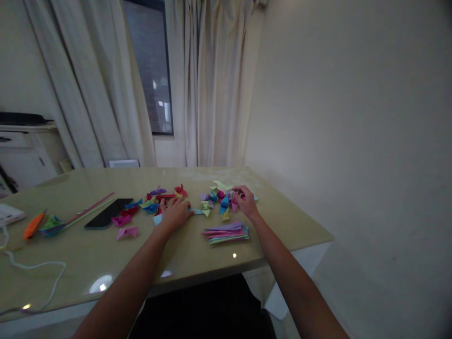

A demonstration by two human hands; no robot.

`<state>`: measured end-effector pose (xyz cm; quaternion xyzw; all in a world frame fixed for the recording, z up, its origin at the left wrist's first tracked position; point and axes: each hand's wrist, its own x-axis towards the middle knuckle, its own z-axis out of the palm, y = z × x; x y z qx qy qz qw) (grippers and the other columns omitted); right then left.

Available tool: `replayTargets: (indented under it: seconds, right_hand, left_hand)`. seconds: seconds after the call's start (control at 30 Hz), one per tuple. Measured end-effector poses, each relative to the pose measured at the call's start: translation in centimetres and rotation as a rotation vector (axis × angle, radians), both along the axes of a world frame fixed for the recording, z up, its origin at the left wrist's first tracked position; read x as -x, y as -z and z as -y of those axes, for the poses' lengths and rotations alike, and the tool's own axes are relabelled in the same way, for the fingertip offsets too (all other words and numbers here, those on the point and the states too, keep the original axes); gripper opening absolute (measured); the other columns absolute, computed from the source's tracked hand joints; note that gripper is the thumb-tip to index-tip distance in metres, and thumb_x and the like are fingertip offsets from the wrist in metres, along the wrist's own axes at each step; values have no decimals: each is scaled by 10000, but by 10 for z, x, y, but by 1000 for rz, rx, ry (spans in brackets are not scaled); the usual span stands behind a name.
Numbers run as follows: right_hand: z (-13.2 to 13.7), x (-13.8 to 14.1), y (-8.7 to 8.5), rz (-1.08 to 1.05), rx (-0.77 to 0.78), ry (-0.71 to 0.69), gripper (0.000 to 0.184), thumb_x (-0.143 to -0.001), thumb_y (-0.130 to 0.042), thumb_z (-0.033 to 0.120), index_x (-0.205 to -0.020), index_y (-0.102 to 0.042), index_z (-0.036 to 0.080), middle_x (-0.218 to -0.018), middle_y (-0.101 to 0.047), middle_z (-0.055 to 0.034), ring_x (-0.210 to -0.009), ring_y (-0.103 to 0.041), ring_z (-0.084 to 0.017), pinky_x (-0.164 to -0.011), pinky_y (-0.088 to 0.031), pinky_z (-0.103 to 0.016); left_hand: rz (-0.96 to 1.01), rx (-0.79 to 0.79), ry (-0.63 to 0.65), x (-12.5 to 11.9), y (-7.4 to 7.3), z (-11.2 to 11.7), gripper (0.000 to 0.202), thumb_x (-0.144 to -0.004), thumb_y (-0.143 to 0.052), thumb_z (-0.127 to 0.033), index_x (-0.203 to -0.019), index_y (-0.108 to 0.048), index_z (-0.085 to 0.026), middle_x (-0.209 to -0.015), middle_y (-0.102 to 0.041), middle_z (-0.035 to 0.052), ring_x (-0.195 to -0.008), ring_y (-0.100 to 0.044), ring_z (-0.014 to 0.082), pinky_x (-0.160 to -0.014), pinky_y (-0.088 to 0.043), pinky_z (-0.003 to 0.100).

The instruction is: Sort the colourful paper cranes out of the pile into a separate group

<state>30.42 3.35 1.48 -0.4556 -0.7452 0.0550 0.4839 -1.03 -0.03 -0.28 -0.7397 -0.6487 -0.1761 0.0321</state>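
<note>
Paper shapes folded in many colours lie scattered across the far middle of the beige table [197, 256]. The left hand [175, 213] rests palm down with its fingers spread flat, open, on a light blue paper piece [198, 212] whose ends show on either side of it. Just left of this hand sits a cluster of red, blue and purple folds [155, 200]. The right hand [246, 201] is to the right and slightly farther away, with fingers bent down onto a pink fold [234, 205] at the edge of a second cluster [213, 200]. Whether it pinches that fold or only touches it cannot be told. Near the right hand, toward the table's near edge, lies a flat stack of coloured sheets [226, 232]. To the left, well apart from both hands, are two pink folds [126, 232], a dark phone [108, 213], a thin pink stick [92, 208], an orange object [33, 225] and a white cable [35, 266]. Pale curtains [208, 84] hang around a dark window [150, 66] beyond the table.
</note>
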Motion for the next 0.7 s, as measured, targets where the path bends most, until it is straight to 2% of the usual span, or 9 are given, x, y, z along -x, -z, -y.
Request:
replayTargets:
  seconds: [0.13, 0.23, 0.47, 0.57, 0.7]
  right_hand:
    - [1, -8, 18, -88, 17, 9, 169, -936, -627, 289, -969, -746, 173, -914, -719, -62, -775, -633, -194, -729, -506, -291]
    - [1, -7, 24, -125, 22, 8, 179, -935, -626, 307, -932, -747, 175, -865, -709, -47, -748, -616, -186, -724, -493, -286]
    - [6, -3, 27, -169, 16, 16, 260, -967, -613, 392, -859, -731, 186, -793, -678, -38, -717, -582, -184, -688, -468, -274]
    - [8, -2, 26, -180, 6, 10, 264, -970, -607, 398, -870, -733, 188, -796, -676, -40, -717, -581, -188, -690, -465, -280]
    - [9, -1, 26, -186, -4, 12, 269, -967, -608, 399, -847, -726, 189, -803, -677, -44, -725, -585, -191, -700, -463, -287]
  left_hand:
    - [-10, -22, 9, 7, 1, 0, 167, -954, -666, -391, -1061, -762, -306, -1371, -700, 111, -1371, -513, 427, -1169, -145, 787]
    - [-13, -49, 10, 9, 3, -1, 153, -964, -640, -333, -1041, -764, -287, -1323, -719, 116, -1340, -533, 418, -1161, -166, 776]
    - [39, -225, 0, 13, 3, 5, 199, -960, -544, -209, -1045, -724, -211, -1283, -721, 165, -1300, -540, 394, -1177, -189, 689]
    - [105, -343, -27, 13, -1, 6, 174, -950, -553, -247, -1047, -693, -212, -1280, -717, 159, -1325, -522, 391, -1180, -175, 658]
    - [206, -470, -36, 9, -7, 6, 110, -927, -564, -268, -982, -642, -214, -1170, -744, 141, -1198, -606, 360, -1136, -243, 618]
